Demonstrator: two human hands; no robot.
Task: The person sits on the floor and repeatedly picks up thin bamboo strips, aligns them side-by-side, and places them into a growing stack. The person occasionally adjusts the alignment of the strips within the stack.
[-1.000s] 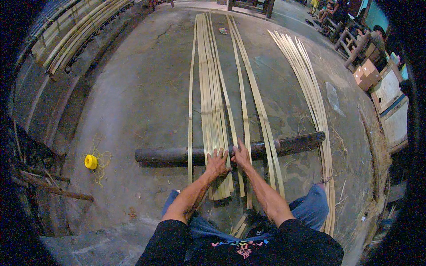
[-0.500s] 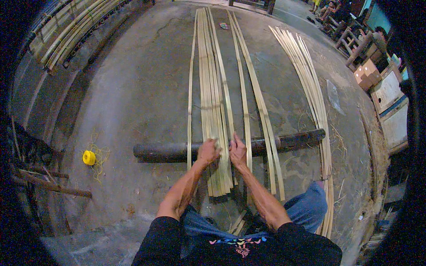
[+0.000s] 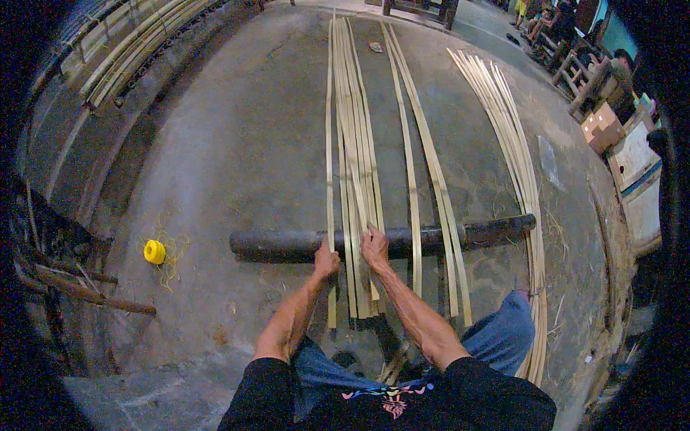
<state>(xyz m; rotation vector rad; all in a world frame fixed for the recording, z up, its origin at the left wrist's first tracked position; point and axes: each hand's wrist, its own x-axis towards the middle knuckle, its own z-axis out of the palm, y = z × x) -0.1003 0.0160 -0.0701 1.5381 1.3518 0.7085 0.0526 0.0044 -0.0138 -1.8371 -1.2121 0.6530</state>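
Observation:
Long pale bamboo strips [image 3: 349, 129] run lengthwise away from me, lying across a thick dark pole [image 3: 277, 246]. My left hand [image 3: 327, 260] is closed round the single strip [image 3: 330, 172] at the left side of this group, just in front of the pole. On the group's right side, my right hand [image 3: 375, 248] is closed on the edge strips above the pole; its fingers partly hide how many it grips. Near ends of the middle strips show between my forearms. To the right, a few separate strips [image 3: 435, 172] also cross the pole.
Another bundle of strips [image 3: 507, 136] lies farther right, passing the pole's end. A yellow twine roll [image 3: 154, 251] with loose strands sits on the floor at left. Bamboo poles [image 3: 136, 54] rest at the far left. Cardboard box [image 3: 602, 128] and seated people are at the far right.
My left hand has moved left from the middle strips onto the outer left strip. That strip now lies closer to the group. The whole view has shifted slightly.

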